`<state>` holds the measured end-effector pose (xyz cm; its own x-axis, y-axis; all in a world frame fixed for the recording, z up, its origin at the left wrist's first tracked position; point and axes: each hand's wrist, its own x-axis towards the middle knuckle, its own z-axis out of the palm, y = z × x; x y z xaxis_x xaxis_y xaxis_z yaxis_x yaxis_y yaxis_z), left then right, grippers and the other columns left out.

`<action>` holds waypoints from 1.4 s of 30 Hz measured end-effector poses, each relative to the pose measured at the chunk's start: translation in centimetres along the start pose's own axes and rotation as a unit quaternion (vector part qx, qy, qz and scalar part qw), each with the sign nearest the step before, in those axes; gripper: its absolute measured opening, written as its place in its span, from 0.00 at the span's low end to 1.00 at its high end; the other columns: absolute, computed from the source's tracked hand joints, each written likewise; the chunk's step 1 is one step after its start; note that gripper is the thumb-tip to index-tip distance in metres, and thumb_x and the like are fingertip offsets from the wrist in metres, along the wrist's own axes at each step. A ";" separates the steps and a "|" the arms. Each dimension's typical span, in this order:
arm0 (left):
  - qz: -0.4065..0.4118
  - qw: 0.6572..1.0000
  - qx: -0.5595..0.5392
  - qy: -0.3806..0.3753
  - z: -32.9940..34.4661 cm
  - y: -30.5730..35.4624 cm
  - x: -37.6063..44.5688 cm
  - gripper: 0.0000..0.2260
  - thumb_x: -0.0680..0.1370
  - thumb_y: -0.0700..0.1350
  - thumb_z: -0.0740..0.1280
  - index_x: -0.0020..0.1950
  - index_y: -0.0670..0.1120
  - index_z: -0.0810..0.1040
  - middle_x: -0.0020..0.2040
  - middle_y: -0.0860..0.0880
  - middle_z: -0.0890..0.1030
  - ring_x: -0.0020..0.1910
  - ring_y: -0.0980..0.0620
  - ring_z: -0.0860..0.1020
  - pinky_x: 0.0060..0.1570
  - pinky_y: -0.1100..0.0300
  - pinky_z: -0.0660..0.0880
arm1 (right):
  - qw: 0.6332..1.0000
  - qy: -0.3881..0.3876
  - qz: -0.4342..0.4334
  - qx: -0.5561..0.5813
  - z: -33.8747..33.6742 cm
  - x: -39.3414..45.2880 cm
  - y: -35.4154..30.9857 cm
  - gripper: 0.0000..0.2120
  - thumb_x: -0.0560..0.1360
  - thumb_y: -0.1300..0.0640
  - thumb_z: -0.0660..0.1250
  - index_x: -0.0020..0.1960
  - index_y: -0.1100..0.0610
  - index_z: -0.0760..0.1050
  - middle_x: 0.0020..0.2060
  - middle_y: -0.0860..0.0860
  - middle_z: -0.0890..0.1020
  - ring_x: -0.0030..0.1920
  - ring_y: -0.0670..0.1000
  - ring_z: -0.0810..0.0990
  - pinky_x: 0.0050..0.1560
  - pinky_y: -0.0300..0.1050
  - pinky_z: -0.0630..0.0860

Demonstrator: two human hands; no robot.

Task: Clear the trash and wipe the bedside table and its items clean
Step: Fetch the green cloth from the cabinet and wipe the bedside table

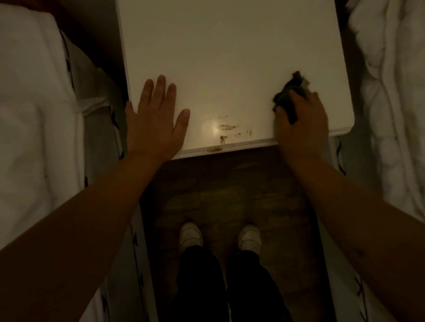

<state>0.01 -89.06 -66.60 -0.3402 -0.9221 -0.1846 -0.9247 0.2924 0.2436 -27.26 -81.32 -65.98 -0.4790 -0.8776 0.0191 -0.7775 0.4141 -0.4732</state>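
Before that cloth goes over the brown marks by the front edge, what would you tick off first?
1. Dark cloth in the right hand: ok, bunched in its grip.
2. Left hand flat on the bedside table: ok, fingers spread at the front left corner.
3. Path to the brown stains: ok, bare tabletop between cloth and marks.
4. Smear on the front edge: not ok, unwiped.
5. Cloth damp enough: cannot tell.
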 end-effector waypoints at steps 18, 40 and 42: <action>-0.162 0.845 -0.508 0.029 -1.6 -2.1 -4.2 0.27 0.80 0.50 0.57 0.78 0.48 0.54 0.78 0.48 0.57 0.75 0.53 0.58 0.75 0.52 0.56 | 0.954 -0.133 -0.249 0.100 9.4 -9.4 -16.4 0.29 0.70 0.55 0.70 0.69 0.59 0.71 0.67 0.61 0.72 0.67 0.61 0.69 0.66 0.56 0.66; -0.332 0.588 -0.731 -0.100 0.9 -0.4 -14.5 0.19 0.79 0.48 0.59 0.68 0.42 0.71 0.62 0.38 0.78 0.58 0.40 0.79 0.55 0.46 0.78 | 0.916 -0.192 0.067 0.347 5.2 -15.5 -11.7 0.33 0.68 0.63 0.71 0.70 0.47 0.65 0.59 0.39 0.73 0.58 0.32 0.71 0.53 0.24 0.69; -0.341 0.624 -0.699 -0.075 1.0 0.6 -13.6 0.12 0.81 0.47 0.59 0.64 0.49 0.73 0.61 0.43 0.80 0.54 0.46 0.82 0.49 0.51 0.79 | 0.917 -0.057 0.137 0.371 4.0 -14.5 -10.0 0.33 0.67 0.62 0.71 0.68 0.47 0.65 0.59 0.40 0.71 0.56 0.30 0.71 0.50 0.22 0.69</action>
<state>3.97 -76.10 -64.86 -0.0580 -0.6468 -0.7604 0.1544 -0.7584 0.6333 -10.93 -73.74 -65.01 -0.5367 -0.8023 -0.2611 -0.1230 0.3806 -0.9165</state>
